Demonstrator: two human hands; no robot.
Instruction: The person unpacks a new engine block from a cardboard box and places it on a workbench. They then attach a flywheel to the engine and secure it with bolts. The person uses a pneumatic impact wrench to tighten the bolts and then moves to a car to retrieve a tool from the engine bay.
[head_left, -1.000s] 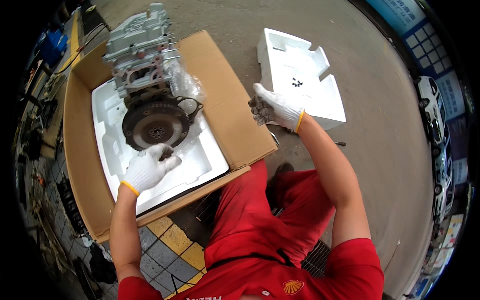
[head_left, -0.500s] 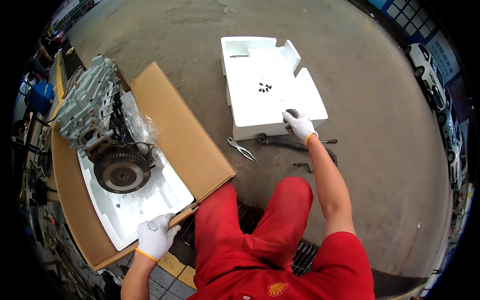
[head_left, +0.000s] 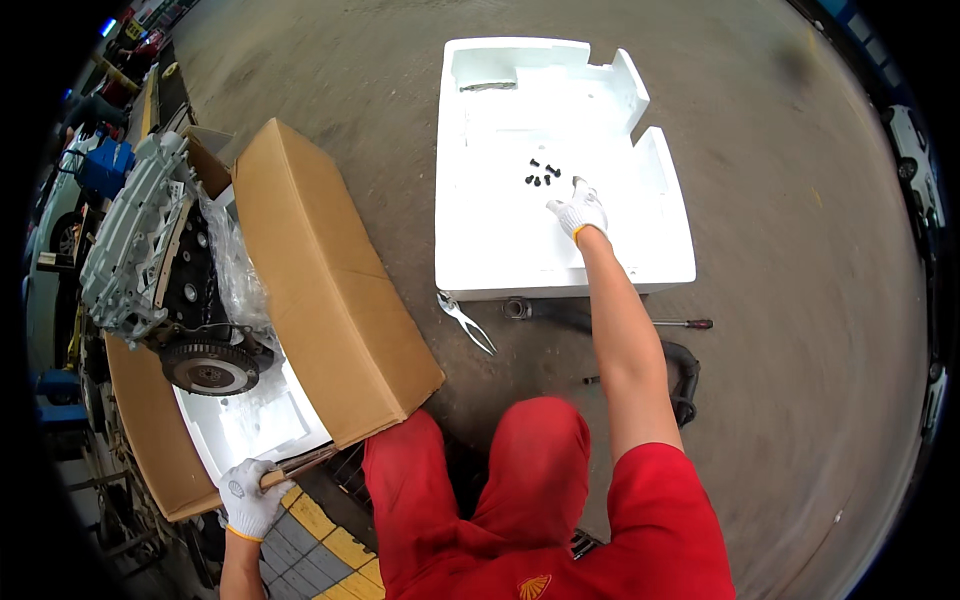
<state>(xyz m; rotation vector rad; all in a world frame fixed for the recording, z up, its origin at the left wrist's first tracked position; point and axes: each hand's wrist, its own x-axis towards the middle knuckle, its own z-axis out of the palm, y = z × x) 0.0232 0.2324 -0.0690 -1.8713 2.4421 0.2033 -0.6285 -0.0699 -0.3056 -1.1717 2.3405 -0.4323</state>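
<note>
My left hand [head_left: 250,497], in a white knit glove, grips the near edge of a cardboard box [head_left: 315,290]. In that box, on a white foam liner [head_left: 205,425], sits a grey engine [head_left: 150,240] with a round toothed flywheel [head_left: 210,367] facing me and clear plastic wrap [head_left: 236,265] beside it. My gloved right hand [head_left: 580,210] reaches over a white foam tray [head_left: 470,230] on the floor. Its thumb and forefinger stand apart, with nothing seen between them. Just beyond the fingertips lie several small black bolts [head_left: 538,180], apart from the hand.
Pliers [head_left: 465,322] lie on the floor at the foam tray's near left corner. A black hose [head_left: 570,316] and a screwdriver [head_left: 690,323] lie along its near side, partly behind my right forearm. A flat packet [head_left: 488,87] rests in the tray's far left corner.
My right hand has reached farther out over the foam tray, close to the bolts, and its thumb and forefinger have spread. My left hand stays on the box edge. The whole view has shifted.
</note>
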